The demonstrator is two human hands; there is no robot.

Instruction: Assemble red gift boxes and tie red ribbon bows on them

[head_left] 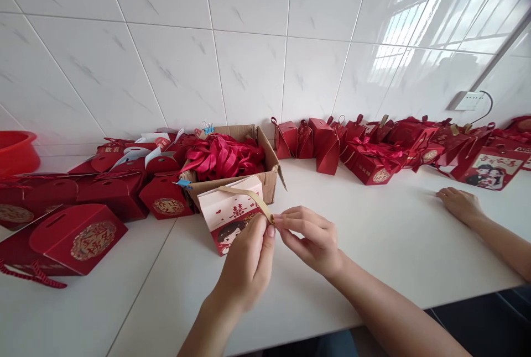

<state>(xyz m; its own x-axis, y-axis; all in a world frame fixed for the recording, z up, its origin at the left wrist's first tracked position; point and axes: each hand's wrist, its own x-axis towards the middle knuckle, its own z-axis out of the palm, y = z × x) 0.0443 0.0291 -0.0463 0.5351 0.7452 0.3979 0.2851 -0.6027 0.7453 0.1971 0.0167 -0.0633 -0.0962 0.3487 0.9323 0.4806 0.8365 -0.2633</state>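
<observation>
Here we have both hands meeting near the middle of the surface (373,224), at the end of a gold ribbon (251,195). Our left hand (249,260) is closed, thumb and finger pinching the ribbon, and our right hand (312,238) grasps the same end from the other side with its fingertips. The ribbon runs up from there to the top of a white and red bag (232,212), which stands a little tilted on the surface, just behind our left hand and partly hidden by it.

Behind the bag we see a carton (270,180) heaped with red ribbons (226,157), with one blue clip (183,184) at its near left corner and another (208,129) on its far edge. To the left, red boxes (68,238) crowd together, some with gold medallions, and a red basin (16,152) sits at the back. To the right, more red boxes line the tiled wall (249,69), below a socket (467,100) and near a picture bag (492,169) printed with two figures. Another person's hand (462,206) rests on the surface there, well apart from ours.
</observation>
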